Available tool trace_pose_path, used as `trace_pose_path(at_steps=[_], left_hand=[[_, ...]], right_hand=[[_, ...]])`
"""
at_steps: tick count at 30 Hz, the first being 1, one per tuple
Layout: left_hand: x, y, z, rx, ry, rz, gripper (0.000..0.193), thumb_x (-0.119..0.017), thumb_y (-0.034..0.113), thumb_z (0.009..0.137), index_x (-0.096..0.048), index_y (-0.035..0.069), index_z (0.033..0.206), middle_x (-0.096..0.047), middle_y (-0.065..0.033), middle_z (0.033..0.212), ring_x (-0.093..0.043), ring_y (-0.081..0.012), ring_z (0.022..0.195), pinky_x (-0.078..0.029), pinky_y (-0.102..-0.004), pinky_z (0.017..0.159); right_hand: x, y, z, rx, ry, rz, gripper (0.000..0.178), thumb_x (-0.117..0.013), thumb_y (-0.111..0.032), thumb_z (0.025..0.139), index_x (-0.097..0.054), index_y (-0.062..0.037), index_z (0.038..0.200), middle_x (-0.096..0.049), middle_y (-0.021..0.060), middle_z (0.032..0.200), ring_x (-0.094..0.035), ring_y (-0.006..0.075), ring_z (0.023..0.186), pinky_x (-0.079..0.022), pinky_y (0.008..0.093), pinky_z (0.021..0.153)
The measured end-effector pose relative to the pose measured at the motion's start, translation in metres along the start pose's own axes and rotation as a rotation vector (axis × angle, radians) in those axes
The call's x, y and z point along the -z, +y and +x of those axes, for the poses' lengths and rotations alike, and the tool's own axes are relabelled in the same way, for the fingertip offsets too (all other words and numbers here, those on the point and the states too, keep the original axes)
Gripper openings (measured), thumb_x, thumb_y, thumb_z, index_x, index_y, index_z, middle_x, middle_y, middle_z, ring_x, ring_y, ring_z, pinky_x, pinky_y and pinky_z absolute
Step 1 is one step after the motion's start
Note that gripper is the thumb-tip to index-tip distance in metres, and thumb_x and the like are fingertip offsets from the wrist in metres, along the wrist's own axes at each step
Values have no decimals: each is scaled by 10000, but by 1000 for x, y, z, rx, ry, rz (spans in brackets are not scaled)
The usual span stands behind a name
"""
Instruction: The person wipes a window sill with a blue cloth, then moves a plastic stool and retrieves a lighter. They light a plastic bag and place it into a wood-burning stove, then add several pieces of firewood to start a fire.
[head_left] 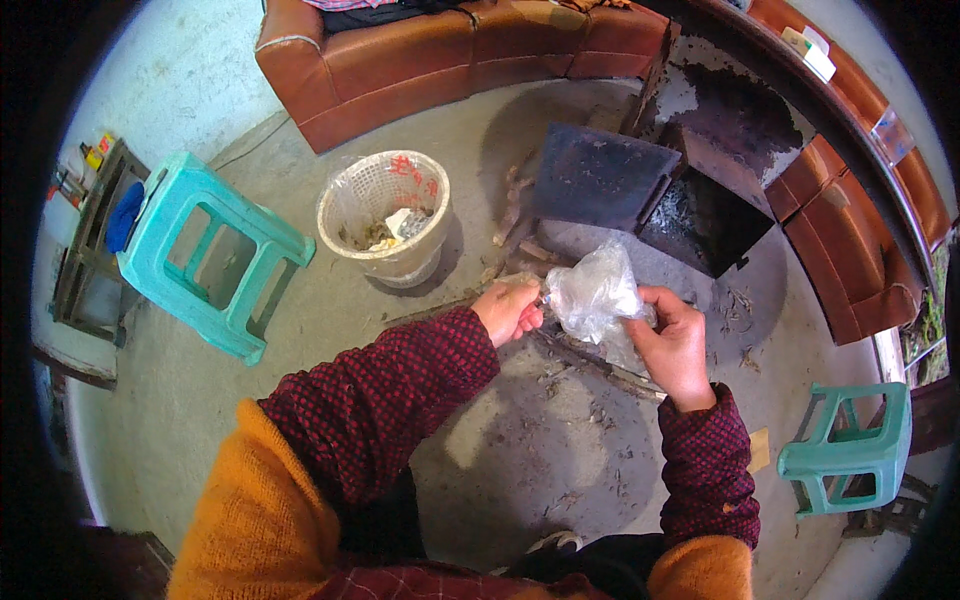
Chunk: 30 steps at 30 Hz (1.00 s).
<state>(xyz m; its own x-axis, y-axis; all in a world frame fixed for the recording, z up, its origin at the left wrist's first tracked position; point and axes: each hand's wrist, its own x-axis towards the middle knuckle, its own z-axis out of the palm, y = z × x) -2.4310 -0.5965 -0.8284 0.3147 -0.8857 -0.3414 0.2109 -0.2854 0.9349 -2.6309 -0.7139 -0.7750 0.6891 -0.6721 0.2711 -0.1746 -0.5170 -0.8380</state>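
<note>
Out in front of me, my right hand (672, 340) pinches a crumpled clear plastic bag (600, 290) between thumb and fingers. The bag hangs in the air near the open stove. My left hand (508, 310) is closed in a fist at the bag's left side, thumb on top. A small shiny tip shows between that fist and the bag. What the left hand grips is mostly hidden in the fingers, and I cannot tell whether it touches the bag.
A dark metal stove (715, 200) stands open ahead, ash inside, its door (600, 178) swung left. Firewood sticks (590, 360) lie on the floor beneath my hands. A white waste basket (335, 215) and a green stool (185, 255) stand left, another stool (850, 455) right. A brown sofa (420, 60) lines the back.
</note>
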Motion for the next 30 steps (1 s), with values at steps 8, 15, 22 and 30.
trace_pose_path(at_steps=[8,15,22,30], left_hand=[[-1,2,-3,-24,-12,35,482,-405,473,910,-567,52,743,-545,-6,643,-448,-70,502,-364,-210,450],[1,-5,2,-4,-36,8,430,-408,446,919,-546,51,821,-557,-17,676,-459,-70,536,-378,-206,476],[2,-9,6,-3,-27,14,429,-414,442,916,-540,43,820,-563,-32,685,-466,-79,544,-384,-214,484],[-1,-7,4,-8,-18,12,459,-402,467,913,-551,47,805,-557,-22,686,-463,-76,554,-383,-213,489]], right_hand=[[-1,3,1,-19,11,-69,180,-629,8,762,-613,35,940,-628,2,808,-529,39,722,-442,198,653],[-1,-1,1,-16,7,-55,182,-631,4,762,-616,38,940,-628,-5,800,-518,31,714,-432,189,645],[1,-1,1,-11,5,-80,180,-626,6,760,-616,38,937,-630,-5,805,-523,35,728,-436,194,656],[0,3,1,-31,4,-29,178,-628,10,751,-613,38,927,-631,0,810,-530,42,737,-442,199,666]])
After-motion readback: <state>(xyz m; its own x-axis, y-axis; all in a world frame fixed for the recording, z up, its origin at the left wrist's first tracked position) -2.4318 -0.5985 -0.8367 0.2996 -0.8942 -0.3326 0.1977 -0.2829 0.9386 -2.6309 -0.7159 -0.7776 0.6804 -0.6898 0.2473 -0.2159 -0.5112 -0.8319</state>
